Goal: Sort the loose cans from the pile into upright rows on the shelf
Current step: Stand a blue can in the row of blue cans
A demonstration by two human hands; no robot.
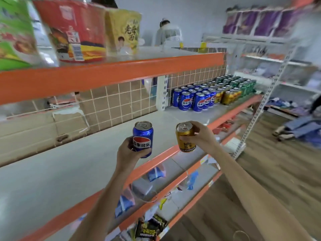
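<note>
My left hand (127, 153) grips a blue cola can (143, 136) upright from below. A gold can (185, 137) stands upright in my right hand (202, 136), whose fingers wrap its upper part. Both cans hang above the front edge of the grey middle shelf (69, 164). Further right on that shelf stand upright rows of cans: blue ones (192, 100) nearest, then gold ones (227, 97), then green ones (243, 84) at the far end.
An orange-edged upper shelf (111, 72) carries noodle packs and tubs. Lower shelves (173, 188) hold small packets. A white rack (271, 66) stands at the right, with clothing heaped on the wooden floor. A person stands behind the shelving.
</note>
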